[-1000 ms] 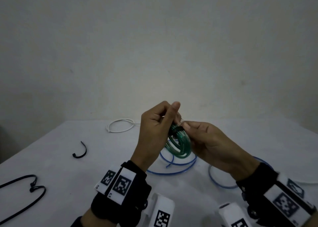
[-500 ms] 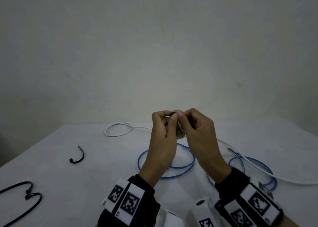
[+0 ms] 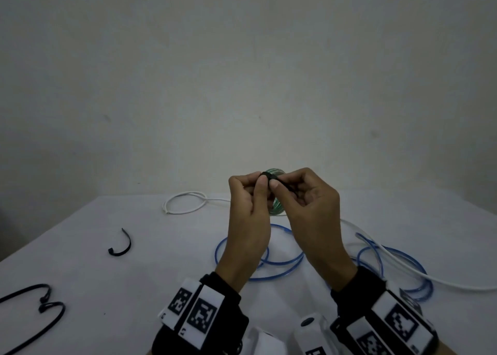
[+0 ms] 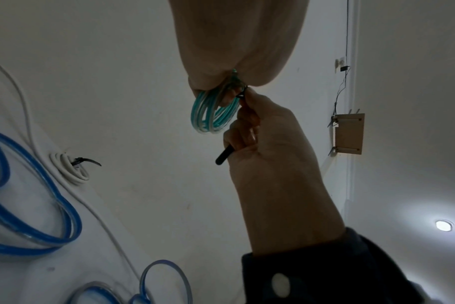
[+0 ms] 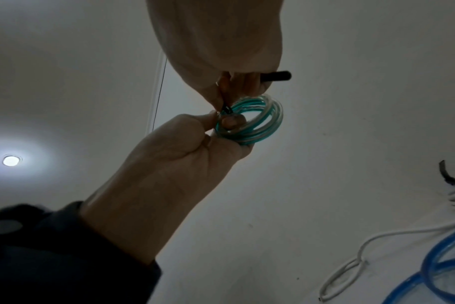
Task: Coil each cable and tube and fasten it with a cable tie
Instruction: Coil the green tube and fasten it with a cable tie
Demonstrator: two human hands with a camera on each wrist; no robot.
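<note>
A small coil of green tube point(image 3: 277, 210) is held up above the table between both hands. My left hand point(image 3: 258, 183) pinches the coil at its top, one finger through the ring point(image 5: 231, 121). A black cable tie point(image 3: 283, 184) wraps the coil there. My right hand point(image 3: 278, 184) grips the tie's tail, whose free end point(image 4: 223, 158) sticks out past the fingers. In the wrist views the green coil point(image 4: 213, 115) hangs below the left hand's fingertips. The tie's head point(image 4: 243, 93) sits against the coil.
On the white table point(image 3: 80, 287) lie a loose blue tube point(image 3: 279, 263) under the hands, a white cable point(image 3: 185, 203) at the back, and another white cable point(image 3: 403, 263) to the right. Spare black ties point(image 3: 122, 245) point(image 3: 35, 307) lie left. A tied white coil point(image 4: 68, 169) rests nearby.
The hands have closed together and lifted slightly. The coil, which hung in plain view a second ago, now sits mostly behind the fingers. The right hand has taken the tie's tail.
</note>
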